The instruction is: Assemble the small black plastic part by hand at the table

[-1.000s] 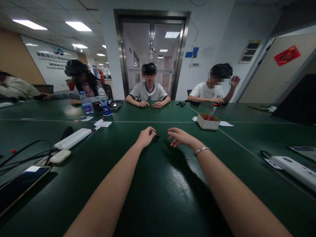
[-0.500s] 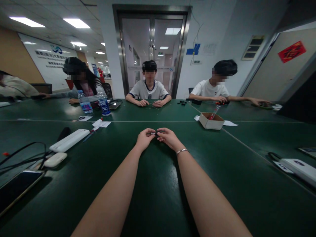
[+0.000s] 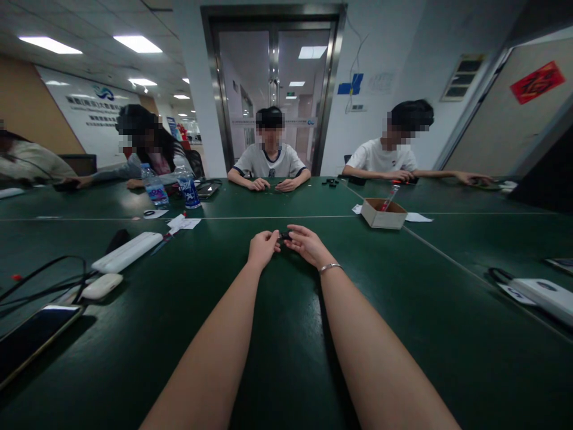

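Observation:
A small black object (image 3: pixel 285 237) is between my two hands, above the green table; it is too small to tell its kind. My left hand (image 3: pixel 263 248) is closed, with thumb and fingertips pinching the object's left end. My right hand (image 3: pixel 308 246) has its curled fingers at the right end, the index finger raised a little above it. The right fingertips partly hide that end. A metal bracelet (image 3: pixel 330 267) circles my right wrist.
The green table (image 3: pixel 286 334) has a cardboard box (image 3: pixel 384 216) at right and paper scraps (image 3: pixel 183 223) at left. A white power bank (image 3: pixel 129 252), earbud case (image 3: pixel 102 286), phone (image 3: pixel 36 340) and cables lie left. Two bottles (image 3: pixel 190 190) stand farther back. Several people sit around.
My right index finger has lifted and the right fingers have loosened, showing more of the black object. Both hands remain in nearly the same place. The view has shifted slightly.

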{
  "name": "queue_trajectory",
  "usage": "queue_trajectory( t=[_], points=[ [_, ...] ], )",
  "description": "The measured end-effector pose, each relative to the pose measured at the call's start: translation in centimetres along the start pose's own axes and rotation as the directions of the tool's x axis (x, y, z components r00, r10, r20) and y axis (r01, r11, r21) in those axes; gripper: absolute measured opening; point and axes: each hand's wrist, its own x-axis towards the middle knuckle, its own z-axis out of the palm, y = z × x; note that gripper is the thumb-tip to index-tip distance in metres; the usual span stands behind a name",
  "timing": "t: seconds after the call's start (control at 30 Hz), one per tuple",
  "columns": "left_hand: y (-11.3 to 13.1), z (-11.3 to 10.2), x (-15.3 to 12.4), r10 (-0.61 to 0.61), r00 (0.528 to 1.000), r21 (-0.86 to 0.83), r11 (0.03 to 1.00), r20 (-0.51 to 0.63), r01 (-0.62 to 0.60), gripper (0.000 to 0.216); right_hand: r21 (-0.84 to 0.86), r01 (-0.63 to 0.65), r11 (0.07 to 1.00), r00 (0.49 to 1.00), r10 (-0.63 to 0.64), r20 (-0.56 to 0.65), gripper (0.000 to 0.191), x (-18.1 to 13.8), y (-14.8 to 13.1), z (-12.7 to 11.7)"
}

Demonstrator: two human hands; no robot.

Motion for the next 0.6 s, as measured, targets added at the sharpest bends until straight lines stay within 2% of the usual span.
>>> queue_trajectory(
  t=[0.13,0.43,0.6],
  points=[
    [0.05,-0.3,-0.29,0.007,0.998,0.065,0.998,-0.067,-0.003,0.034,-0.039,-0.022,0.999,1.0,0.022,0.007,0.017,-0.08,-0.1,0.06],
    [0.56,-0.38,-0.4,0.005,1.0,0.07,0.998,-0.005,-0.005,0.032,-0.031,-0.01,0.999,0.999,0.011,0.036,0.018,-0.43,-0.29,0.4],
    [0.51,-0.45,-0.32,-0.005,1.0,0.048,0.999,-0.008,0.005,0.032,-0.041,-0.012,0.999,0.997,0.015,0.072,0.021,-0.35,-0.16,0.36]
  ],
)
